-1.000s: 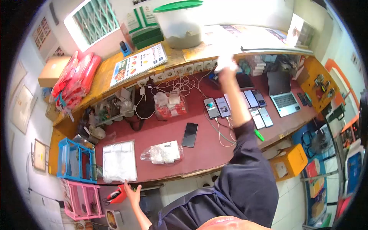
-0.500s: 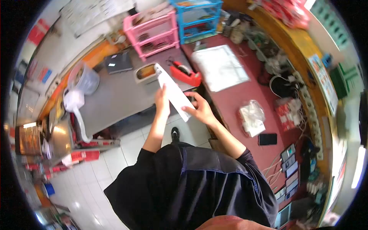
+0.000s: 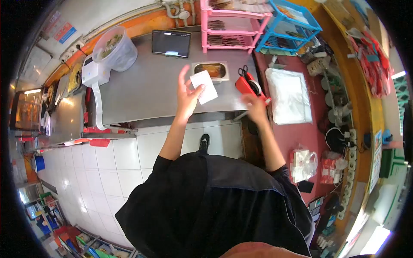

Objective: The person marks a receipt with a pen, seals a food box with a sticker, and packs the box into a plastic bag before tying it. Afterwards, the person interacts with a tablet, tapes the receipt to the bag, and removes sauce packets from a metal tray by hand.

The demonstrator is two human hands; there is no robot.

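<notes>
A small folded white paper (image 3: 205, 88) is in my left hand (image 3: 187, 96), pressed by the thumb while the other fingers stand up beside it. My right hand (image 3: 257, 109) is smeared by motion just in front of a red tape dispenser (image 3: 244, 87); its fingers do not show clearly, and I cannot tell whether it touches the dispenser. Black-handled scissors (image 3: 243, 70) stick out at the dispenser's far end. Behind the paper, a small metal tray (image 3: 226, 72) holds something orange-brown.
On the steel counter (image 3: 146, 86) stand a black tablet (image 3: 171, 43), a clear bucket (image 3: 127, 53) and a white label printer (image 3: 95, 71) trailing a paper strip. Pink (image 3: 236, 32) and blue (image 3: 292, 32) racks stand behind. Plastic bags (image 3: 290, 96) lie on the red table to the right.
The white sheet, long and between both hands before, is now a small folded piece in the left hand. My right hand has let go and moved right, to the dispenser. The view has turned left.
</notes>
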